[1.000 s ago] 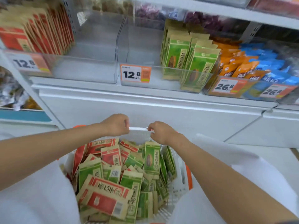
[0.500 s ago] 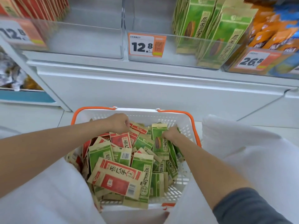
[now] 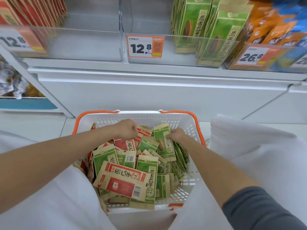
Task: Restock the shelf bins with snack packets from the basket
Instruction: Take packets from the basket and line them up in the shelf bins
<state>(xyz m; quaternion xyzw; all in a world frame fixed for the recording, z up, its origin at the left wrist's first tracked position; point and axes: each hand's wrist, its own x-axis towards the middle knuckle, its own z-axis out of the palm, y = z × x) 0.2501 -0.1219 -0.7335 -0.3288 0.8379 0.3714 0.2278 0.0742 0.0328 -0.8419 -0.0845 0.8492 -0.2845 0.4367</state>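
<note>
A white basket [image 3: 146,117] with orange handles stands on the floor in front of me, heaped with several green and red snack packets. My left hand [image 3: 127,128] is curled over the red packets [image 3: 127,144] at the far left of the heap; what its fingers hold is hidden. My right hand [image 3: 176,135] grips the right edge of an upright green packet [image 3: 162,140] at the far right of the heap. Above, a clear bin [image 3: 166,62] holds green packets [image 3: 214,32] in its right half only. The bin to its left [image 3: 86,47] holds red packets [image 3: 33,10] in its left part.
Orange price tags reading 12.8 [image 3: 144,46] hang on the bin fronts. Orange and blue packets [image 3: 274,27] fill the bin on the right behind a 26.8 tag. A white cabinet front [image 3: 149,93] runs under the shelf. White cloth [image 3: 249,146] covers my knees either side of the basket.
Both hands went from the basket's far rim down into the heap. The right hand took hold of a green packet. My view dropped and moved closer to the shelf.
</note>
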